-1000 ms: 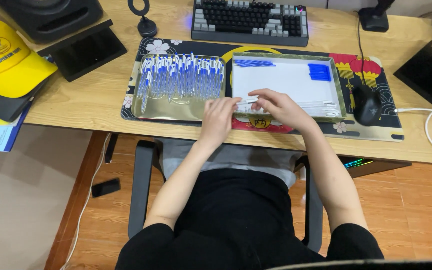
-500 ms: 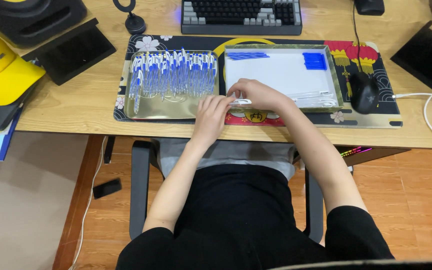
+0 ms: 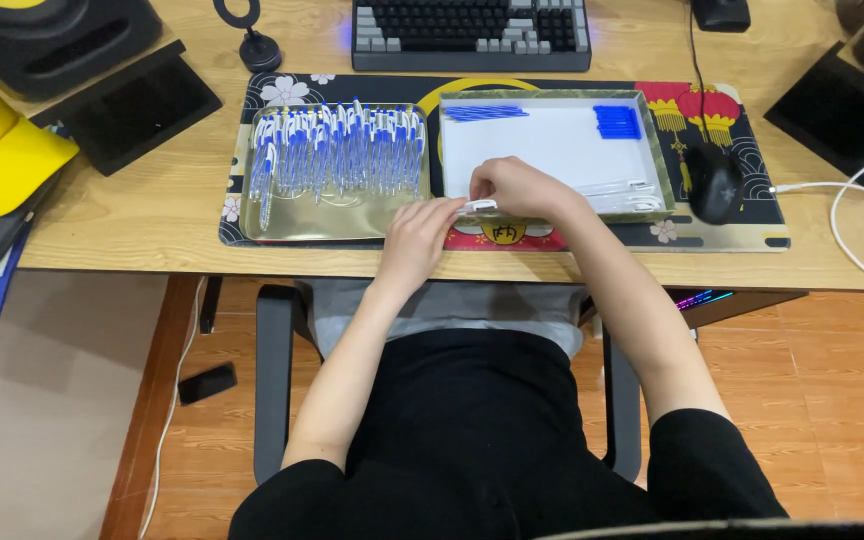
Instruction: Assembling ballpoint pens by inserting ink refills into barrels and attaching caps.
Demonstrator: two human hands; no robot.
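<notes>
Meanwhile, from the head camera: both hands drawn slightly nearer the desk's front edge than a moment back, at the near-left corner of the white tray [image 3: 655, 150]. Left hand [image 3: 420, 232] and right hand [image 3: 517, 186] pinched shut on one white pen [image 3: 479, 207]. Gold tray [image 3: 292, 222] of blue-and-white pens [image 3: 337, 150] just left, unchanged. Apparently assembly mid-piece.

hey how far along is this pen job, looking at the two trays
Early on. The white-lined tray holds only small sorted groups: blue refills, blue caps and a few clear barrels. In hand: the left hand and right hand grip one white pen piece. The gold tray is full of blue-and-white pens.
</notes>
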